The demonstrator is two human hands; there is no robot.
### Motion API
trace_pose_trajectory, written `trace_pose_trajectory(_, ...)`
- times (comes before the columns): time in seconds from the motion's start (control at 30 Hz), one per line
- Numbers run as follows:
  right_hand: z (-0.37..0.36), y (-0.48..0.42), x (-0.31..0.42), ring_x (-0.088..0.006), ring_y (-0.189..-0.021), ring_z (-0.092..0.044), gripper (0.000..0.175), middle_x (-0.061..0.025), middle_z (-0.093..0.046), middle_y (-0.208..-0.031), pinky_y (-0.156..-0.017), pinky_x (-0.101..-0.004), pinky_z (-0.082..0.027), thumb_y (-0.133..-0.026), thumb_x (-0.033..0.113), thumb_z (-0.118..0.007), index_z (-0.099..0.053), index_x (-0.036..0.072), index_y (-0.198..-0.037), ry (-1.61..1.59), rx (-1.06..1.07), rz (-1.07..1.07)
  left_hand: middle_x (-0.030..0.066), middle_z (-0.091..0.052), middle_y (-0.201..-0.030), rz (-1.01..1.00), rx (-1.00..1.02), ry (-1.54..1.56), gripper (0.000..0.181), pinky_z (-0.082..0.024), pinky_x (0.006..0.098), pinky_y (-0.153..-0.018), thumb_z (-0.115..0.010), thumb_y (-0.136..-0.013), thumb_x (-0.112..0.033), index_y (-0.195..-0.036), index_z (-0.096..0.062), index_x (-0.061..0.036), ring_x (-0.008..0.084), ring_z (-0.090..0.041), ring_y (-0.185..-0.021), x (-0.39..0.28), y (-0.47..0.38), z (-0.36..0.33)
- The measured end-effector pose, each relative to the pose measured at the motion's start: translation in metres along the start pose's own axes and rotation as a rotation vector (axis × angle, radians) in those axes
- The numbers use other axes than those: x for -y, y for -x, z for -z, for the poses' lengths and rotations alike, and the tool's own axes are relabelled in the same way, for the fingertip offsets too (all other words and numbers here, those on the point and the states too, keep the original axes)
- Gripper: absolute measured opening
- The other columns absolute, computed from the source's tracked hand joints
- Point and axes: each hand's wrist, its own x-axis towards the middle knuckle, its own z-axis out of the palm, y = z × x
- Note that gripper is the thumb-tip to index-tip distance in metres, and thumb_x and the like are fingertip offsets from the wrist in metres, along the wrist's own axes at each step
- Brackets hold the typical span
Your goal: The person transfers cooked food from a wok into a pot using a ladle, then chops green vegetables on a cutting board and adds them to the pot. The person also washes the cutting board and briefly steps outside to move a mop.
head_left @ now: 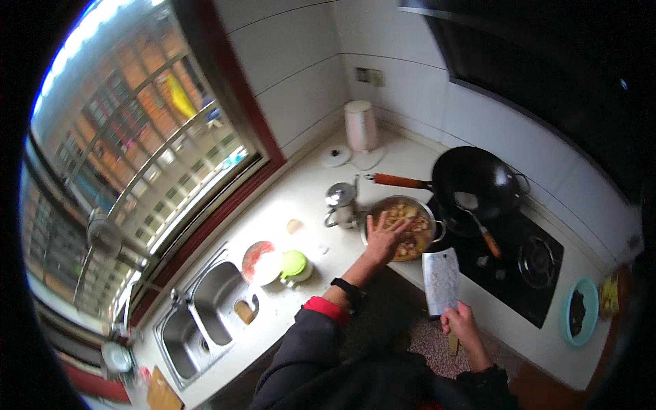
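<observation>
My left hand (384,237) reaches over a round metal pot (435,228) with its fingers spread and nothing in them. Inside the pot lies chopped food in a brownish liquid (410,241); whether my fingertips touch it I cannot tell. My right hand (461,324) grips the handle of a Chinese cleaver (441,282). The broad blade points away from me, in front of the counter's edge and just below the pot. Close by the pot's left side stands a small stainless steel kettle (342,202) with a lid.
A black wok (456,169) holding a wood-handled spatula (479,228) sits on the black gas hob (533,287). Farther right is a turquoise basin (569,312). To the left are a lime-lidded jar (295,266), a red-patterned bowl (251,256) and a double sink (177,348). A pink electric kettle (360,128) stands in the corner.
</observation>
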Motion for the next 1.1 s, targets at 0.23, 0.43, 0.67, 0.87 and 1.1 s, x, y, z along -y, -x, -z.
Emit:
trace_pose_trajectory(0.23,-0.039,0.001,-0.01,-0.0134,-0.044,-0.05,0.011,-0.0056,-0.053,-0.06,-0.043,-0.0276,-0.044,-0.091,0.013,-0.05,-0.049,0.004,-0.085,0.137,0.152,0.049,0.018,-0.064,-0.106,0.096,-0.123,0.532,0.048,-0.047,0.0442,-0.086,-0.064,-0.081,-0.011,-0.127,-0.051,-0.0078,0.0368,-0.059,-0.101,0.01,0.11,0.014)
trace_pose_trajectory(0.43,-0.153,0.01,-0.027,-0.0112,-0.043,-0.049,0.009,-0.0056,-0.055,-0.061,-0.043,-0.0266,-0.044,-0.092,0.012,-0.05,-0.052,0.003,-0.089,0.261,0.469,0.094,0.0185,-0.062,-0.115,0.551,-0.087,0.715,0.058,-0.046,0.0434,-0.091,-0.062,-0.086,-0.015,-0.138,-0.038,-0.0081,0.0361,-0.058,-0.108,0.021,0.375,0.026)
trace_pose_trajectory(0.67,-0.37,0.078,-0.057,-0.007,-0.058,-0.049,0.057,-0.0019,-0.057,-0.08,-0.051,-0.0217,-0.044,-0.089,0.006,-0.055,-0.037,0.006,-0.143,0.324,0.999,0.104,0.0163,-0.062,-0.118,1.402,-0.212,0.596,0.068,-0.051,0.0396,-0.082,-0.065,-0.086,-0.024,-0.144,-0.031,-0.0103,0.0324,-0.064,-0.098,-0.05,0.71,0.088)
trace_pose_trajectory(0.87,-0.531,0.146,-0.097,-0.0091,-0.071,-0.053,0.06,-0.0059,-0.059,-0.108,-0.063,-0.0224,-0.047,-0.087,0.003,-0.055,-0.036,0.008,-0.145,0.502,1.294,0.052,0.0134,-0.066,-0.11,1.766,-0.532,0.609,0.067,-0.052,0.0355,-0.08,-0.065,-0.088,-0.023,-0.144,-0.032,-0.0082,0.0247,-0.066,-0.092,-0.124,0.846,0.107)
trace_pose_trajectory(1.1,-0.7,0.185,-0.158,-0.0174,-0.089,-0.06,0.06,-0.0112,-0.058,-0.12,-0.077,-0.0307,-0.05,-0.081,0.004,-0.053,-0.043,0.009,-0.141,0.701,1.513,0.275,0.0118,-0.069,-0.098,1.809,-1.016,0.734,0.063,-0.053,0.036,-0.081,-0.064,-0.087,-0.02,-0.14,-0.035,-0.0005,0.0237,-0.067,-0.086,-0.166,0.938,0.083)
